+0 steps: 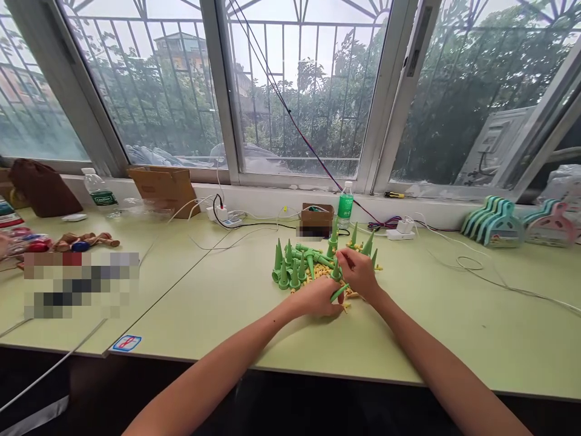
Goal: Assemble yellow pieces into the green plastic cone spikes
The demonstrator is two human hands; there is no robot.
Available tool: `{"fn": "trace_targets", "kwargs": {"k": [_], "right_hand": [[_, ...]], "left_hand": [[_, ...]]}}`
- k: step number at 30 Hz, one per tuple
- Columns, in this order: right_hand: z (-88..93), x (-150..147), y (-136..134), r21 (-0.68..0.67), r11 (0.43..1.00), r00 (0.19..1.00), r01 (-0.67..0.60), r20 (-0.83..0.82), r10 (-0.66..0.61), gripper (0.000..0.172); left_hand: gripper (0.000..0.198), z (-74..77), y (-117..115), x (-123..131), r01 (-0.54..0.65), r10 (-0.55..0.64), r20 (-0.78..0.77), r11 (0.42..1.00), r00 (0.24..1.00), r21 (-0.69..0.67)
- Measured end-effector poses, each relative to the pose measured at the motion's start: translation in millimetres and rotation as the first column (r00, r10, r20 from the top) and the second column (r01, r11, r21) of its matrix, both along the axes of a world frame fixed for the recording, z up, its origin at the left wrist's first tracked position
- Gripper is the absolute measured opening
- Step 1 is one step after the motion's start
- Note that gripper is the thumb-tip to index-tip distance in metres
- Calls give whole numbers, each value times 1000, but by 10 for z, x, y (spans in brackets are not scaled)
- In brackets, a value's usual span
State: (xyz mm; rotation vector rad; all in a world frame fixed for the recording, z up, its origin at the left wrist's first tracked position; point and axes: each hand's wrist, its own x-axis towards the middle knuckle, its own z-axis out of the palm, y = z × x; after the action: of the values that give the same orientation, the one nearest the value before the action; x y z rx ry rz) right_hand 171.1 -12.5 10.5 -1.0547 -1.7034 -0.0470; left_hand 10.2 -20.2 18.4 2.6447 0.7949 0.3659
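My left hand (318,297) is low at the front of the pile, its fingers closed round a green plastic spike (339,292) that sticks out past the thumb. Just above and to the right, my right hand (361,270) has its fingertips pinched together; whatever is in them is too small to make out. A green cone (336,271) stands right by those fingertips. To the left, several green pointed cones (284,275) stand upright, with green tubes (308,249) lying behind them. Small yellow plastic pieces (320,270) are heaped among the green parts, partly hidden by my hands.
Behind the pile are a small brown box (316,221) and a green-labelled bottle (345,204). White cables (247,215) run along the sill. Coloured plastic hangers (494,221) stand at the right. Wooden items (86,241) lie far left, and a table seam (170,284) crosses the surface.
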Motion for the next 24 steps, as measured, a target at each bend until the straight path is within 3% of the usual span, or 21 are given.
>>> {"fn": "trace_targets", "kwargs": {"k": [7, 12, 17, 24], "right_hand": [[-23, 23, 13, -33, 999, 1000, 14, -7, -14, 30], [-14, 31, 4, -69, 998, 999, 9, -47, -12, 36], [19, 17, -17, -45, 999, 998, 26, -48, -28, 36], [15, -4, -4, -72, 997, 998, -5, -56, 1, 25]], "left_hand": [[7, -12, 71, -8, 0, 0, 36, 1000, 999, -17], [9, 93, 121, -35, -128, 131, 169, 991, 977, -33], [12, 80, 139, -3, -278, 286, 348, 958, 893, -74], [13, 30, 141, 29, -351, 348, 541, 931, 766, -102]]}}
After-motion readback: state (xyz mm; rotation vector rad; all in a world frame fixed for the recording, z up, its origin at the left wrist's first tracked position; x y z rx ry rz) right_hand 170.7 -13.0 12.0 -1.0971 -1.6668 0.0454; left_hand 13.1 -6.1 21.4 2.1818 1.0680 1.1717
